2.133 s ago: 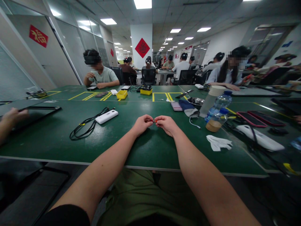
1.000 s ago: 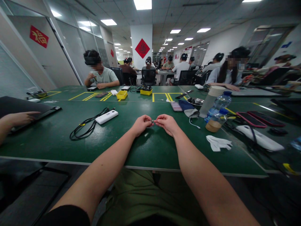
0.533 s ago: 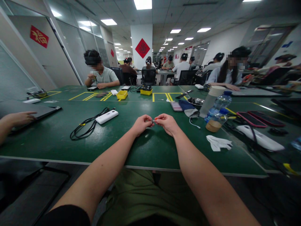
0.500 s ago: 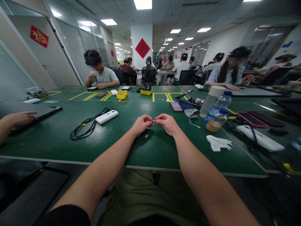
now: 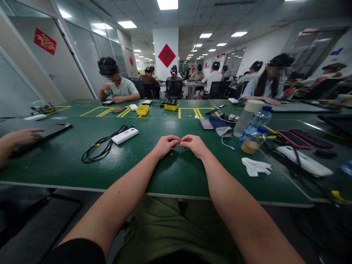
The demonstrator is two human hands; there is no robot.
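Note:
My left hand (image 5: 165, 145) and my right hand (image 5: 194, 144) meet fingertip to fingertip just above the green table (image 5: 68, 161), in the middle of the view. Both are closed in a pinch on one tiny part (image 5: 178, 140) held between them; it looks metallic, too small to name. Both forearms reach in from the lower edge.
A white power bank (image 5: 124, 136) with a coiled black cable (image 5: 100, 146) lies to the left. To the right stand water bottles (image 5: 255, 126), a crumpled tissue (image 5: 255, 167), phones (image 5: 293, 138) and a metal bowl (image 5: 228, 117). Another person's hand (image 5: 22, 136) rests on a dark laptop at far left. Yellow trays (image 5: 142, 110) sit further back.
My fingers have worked the small part; a red bit seen between them earlier is now hidden. The hands stay in place. The person at left has lowered the dark laptop.

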